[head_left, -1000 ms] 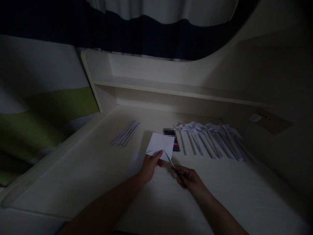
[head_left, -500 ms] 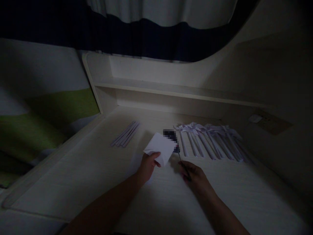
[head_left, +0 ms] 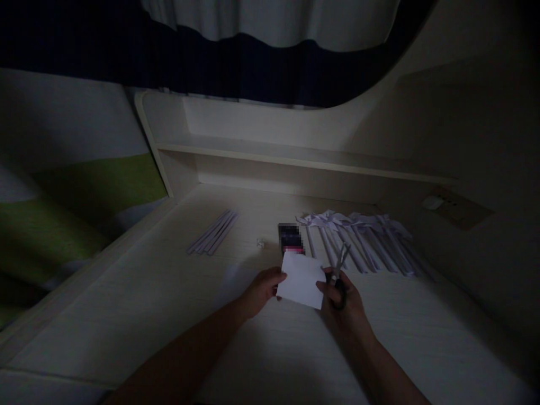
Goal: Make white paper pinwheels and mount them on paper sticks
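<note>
Head view: pinching paper square (head_left: 300,280), lower centre of frame, between closed fingers of left hand (head_left: 261,289) and right hand (head_left: 349,304); also clasping scissors (head_left: 336,277) in right. Seemingly holding it ready for cutting; next likely calls for turning scissors onto edge.

Over on the bench (head_left: 169,304), sticks (head_left: 213,233) lie left of a flat object (head_left: 289,236), pinwheels (head_left: 363,247) right; before it, a sheet (head_left: 301,280) between left hand (head_left: 262,291) and right hand (head_left: 351,306), scissors (head_left: 335,278) in the latter; behind, a shelf (head_left: 261,148).
</note>
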`<state>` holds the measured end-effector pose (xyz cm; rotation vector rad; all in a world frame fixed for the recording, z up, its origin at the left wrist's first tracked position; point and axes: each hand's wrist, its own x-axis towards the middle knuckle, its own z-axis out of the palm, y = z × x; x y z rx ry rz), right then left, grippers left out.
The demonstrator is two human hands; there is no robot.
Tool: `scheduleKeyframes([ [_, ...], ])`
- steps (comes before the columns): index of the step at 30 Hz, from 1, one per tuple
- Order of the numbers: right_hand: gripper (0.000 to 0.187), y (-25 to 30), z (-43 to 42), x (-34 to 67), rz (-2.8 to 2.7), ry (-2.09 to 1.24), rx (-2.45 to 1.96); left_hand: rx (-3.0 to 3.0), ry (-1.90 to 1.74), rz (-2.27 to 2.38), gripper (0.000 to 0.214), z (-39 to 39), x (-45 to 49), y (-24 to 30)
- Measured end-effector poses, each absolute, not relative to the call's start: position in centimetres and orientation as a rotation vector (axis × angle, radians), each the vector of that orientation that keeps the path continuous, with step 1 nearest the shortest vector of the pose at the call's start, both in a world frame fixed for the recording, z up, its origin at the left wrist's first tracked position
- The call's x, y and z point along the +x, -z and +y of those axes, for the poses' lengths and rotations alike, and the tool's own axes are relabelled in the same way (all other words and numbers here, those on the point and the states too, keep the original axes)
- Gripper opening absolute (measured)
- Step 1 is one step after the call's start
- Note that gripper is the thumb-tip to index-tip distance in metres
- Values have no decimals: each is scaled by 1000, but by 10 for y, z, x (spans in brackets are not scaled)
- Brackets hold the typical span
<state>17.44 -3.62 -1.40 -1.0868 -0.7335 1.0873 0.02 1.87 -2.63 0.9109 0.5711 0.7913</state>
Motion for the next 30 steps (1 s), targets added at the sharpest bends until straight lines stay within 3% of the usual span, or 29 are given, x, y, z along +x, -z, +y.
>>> scheduleKeyframes([
  [5,31,15,-34,171,-630,-856,-1031,989,-711,493,28,14,9,29],
  [9,32,14,-38,161,-665,-869,-1112,1117,-596,521,31,5,15,28],
  [15,35,8,-42,155,-802,-890,-1276,1116,-705,625,31,7,17,29],
  [25,42,13,-41,158,-1207,-1258,-1313,985,-1104,923,32,21,3,19],
  [30,43,14,-40,154,-1229,-1415,-1340,923,-1125,918,29,22,2,20],
])
